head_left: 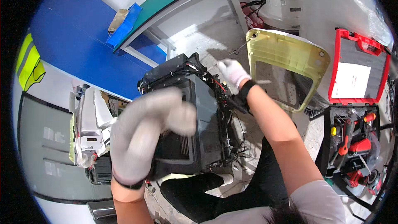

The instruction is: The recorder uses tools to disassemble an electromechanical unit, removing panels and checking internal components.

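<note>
My left hand [151,130], in a whitish knit glove, is smeared by motion above a dark grey boxy machine [209,124]; its fingers cannot be made out clearly. The machine has a recessed black opening, with bundled cables [224,120] along its right side and a black upper unit [170,68] at its far end. Beyond the cables, my right hand [233,72], also gloved, is closed with its fingers curled. A thin rod [237,52] shows just past its fingers, but whether the hand grips it is unclear. A black band circles the right wrist.
At right, a yellowish panel frame [286,43] leans upright beside an open red-and-black tool case [352,141] holding several tools. White casing parts [93,120] lie at left. A green-topped table [166,0] and a blue surface [83,29] stand beyond. My legs flank the machine's near side.
</note>
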`<state>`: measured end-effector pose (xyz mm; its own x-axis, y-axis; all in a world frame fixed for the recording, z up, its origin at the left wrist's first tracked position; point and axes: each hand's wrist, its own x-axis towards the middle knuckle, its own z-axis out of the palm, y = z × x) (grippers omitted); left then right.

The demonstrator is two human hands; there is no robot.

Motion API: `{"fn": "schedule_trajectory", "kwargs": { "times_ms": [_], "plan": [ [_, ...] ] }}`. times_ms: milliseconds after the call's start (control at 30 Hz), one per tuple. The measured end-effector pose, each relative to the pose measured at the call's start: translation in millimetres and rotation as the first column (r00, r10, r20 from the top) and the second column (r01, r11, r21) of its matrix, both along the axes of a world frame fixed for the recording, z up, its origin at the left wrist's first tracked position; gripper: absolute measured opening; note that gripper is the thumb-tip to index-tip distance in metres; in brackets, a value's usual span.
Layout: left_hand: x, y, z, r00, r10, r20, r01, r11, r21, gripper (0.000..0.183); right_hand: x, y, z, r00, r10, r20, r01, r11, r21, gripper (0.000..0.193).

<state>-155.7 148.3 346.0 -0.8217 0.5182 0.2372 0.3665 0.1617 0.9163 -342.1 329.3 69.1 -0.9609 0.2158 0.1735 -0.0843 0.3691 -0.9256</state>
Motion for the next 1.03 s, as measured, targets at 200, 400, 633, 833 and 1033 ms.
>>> {"fn": "schedule_trajectory", "kwargs": {
  "times_ms": [200,400,633,833,1033],
  "plan": [
    [-145,42,-47,0.888,0.010,0.460,-0.058,0.994,0.090,0.036,6,-35,-79,0.946,-0.136,-0.294,0.285,0.780,0.558,0.067],
    [-235,65,-151,0.629,0.011,0.778,-0.158,0.981,0.113,0.037,-24,-33,-51,0.977,0.118,-0.180,0.042,0.717,0.696,0.067],
    [-278,39,-208,0.995,-0.094,0.031,0.091,0.754,-0.651,0.030,-30,-38,-64,0.981,0.101,-0.163,0.064,0.627,0.776,0.018],
    [-294,28,-221,0.958,-0.280,-0.061,0.098,0.523,-0.847,0.030,-26,-29,-61,0.974,0.078,-0.212,0.099,0.696,0.712,0.015],
    [-325,28,-189,0.333,-0.941,0.060,0.125,-0.019,-0.992,0.039,-36,-36,-79,0.959,0.020,-0.283,0.162,0.781,0.603,0.016]
  ]
}}
